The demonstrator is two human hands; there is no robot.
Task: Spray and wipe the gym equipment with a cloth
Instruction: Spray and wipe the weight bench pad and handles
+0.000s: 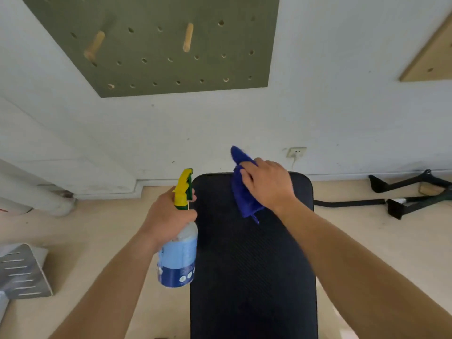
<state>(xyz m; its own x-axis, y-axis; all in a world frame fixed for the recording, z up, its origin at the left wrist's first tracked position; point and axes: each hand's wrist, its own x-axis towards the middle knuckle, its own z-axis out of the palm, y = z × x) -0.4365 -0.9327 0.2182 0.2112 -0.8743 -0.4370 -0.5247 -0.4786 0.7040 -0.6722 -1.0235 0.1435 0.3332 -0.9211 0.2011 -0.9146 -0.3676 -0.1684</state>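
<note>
A black padded gym bench runs from the bottom of the view to the wall. My left hand grips the neck of a spray bottle with blue liquid and a yellow-green trigger head, held just left of the bench edge. My right hand holds a blue cloth near the bench's far end; the cloth hangs under my palm and one corner sticks up past my fingers. Whether the cloth touches the pad is unclear.
A green pegboard with two wooden pegs hangs on the wall ahead. Black metal equipment parts lie on the floor at right. A grey slotted metal piece sits at lower left, white pipes along the left wall.
</note>
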